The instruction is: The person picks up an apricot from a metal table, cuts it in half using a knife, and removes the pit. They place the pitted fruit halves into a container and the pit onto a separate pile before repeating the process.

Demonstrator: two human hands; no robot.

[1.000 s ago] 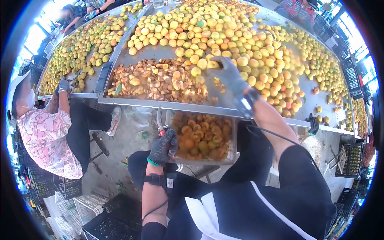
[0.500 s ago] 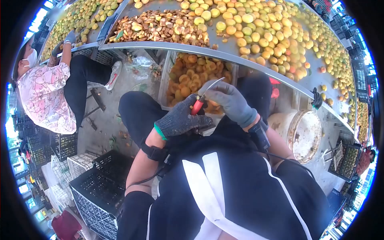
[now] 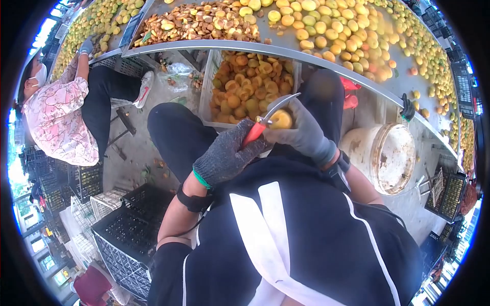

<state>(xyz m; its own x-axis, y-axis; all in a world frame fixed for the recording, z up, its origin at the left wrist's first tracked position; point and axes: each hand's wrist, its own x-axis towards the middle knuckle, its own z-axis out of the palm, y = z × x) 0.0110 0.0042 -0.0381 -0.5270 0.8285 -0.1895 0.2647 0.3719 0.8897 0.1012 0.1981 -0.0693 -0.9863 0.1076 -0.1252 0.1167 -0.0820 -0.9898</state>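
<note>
My left hand (image 3: 225,157), in a dark knit glove with a green cuff, is closed around the red handle of a knife (image 3: 253,133). Its curved metal blade points up and right, lying across a yellow-orange apricot (image 3: 281,119). That apricot sits in the fingers of my right hand (image 3: 305,131), which wears a grey coated glove. Just beyond both hands, a white crate (image 3: 208,97) between my knees holds many halved apricots (image 3: 245,92).
Ahead runs a metal table (image 3: 286,50) bearing whole apricots (image 3: 347,30) and a heap of pits (image 3: 204,23). A stained white bucket (image 3: 393,159) stands right. A black crate (image 3: 135,219) sits lower left. A masked co-worker (image 3: 58,120) sits at left; a glove (image 3: 407,108) rests on the table edge.
An apricot now shows clearly in my right hand, against the blade. The knife has tilted further right, and the view has shifted slightly.
</note>
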